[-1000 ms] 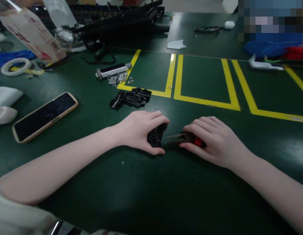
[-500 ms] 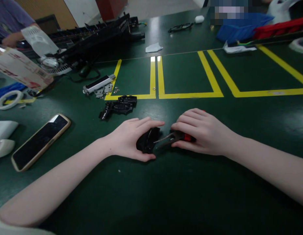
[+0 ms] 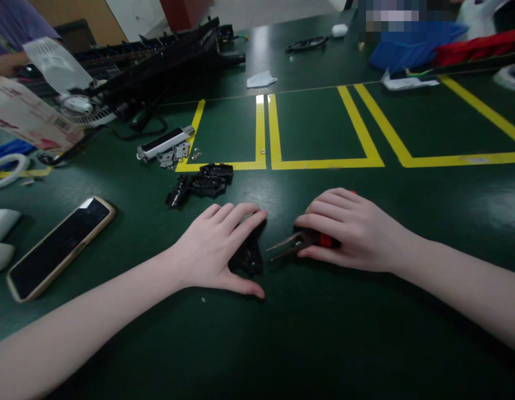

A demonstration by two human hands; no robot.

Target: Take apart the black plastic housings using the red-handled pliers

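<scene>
My left hand (image 3: 215,244) rests over a black plastic part (image 3: 249,256) on the green table, thumb spread well apart from the fingers. Its fingers cover the far side of the part, and the palm hides the left side. To the right, my right hand (image 3: 353,230) is closed around red-handled needle-nose pliers (image 3: 301,241). The plier jaws are parted, point left, and stop just short of the black part with nothing between them. Beyond my left hand lies a similar black assembly (image 3: 203,182).
A phone (image 3: 61,247) lies on the left. Metal plates (image 3: 174,154), small rings (image 3: 196,154) and a black-and-silver bar (image 3: 168,142) sit near yellow tape (image 3: 224,165). Farther back are a white fan (image 3: 59,66), a black machine frame (image 3: 174,64), a blue bin (image 3: 401,50) and another person's hand (image 3: 9,64).
My left thumb has spread away from the black part, which has settled lower and flatter. The pliers have drawn back slightly to the right, and their jaws have opened wider.
</scene>
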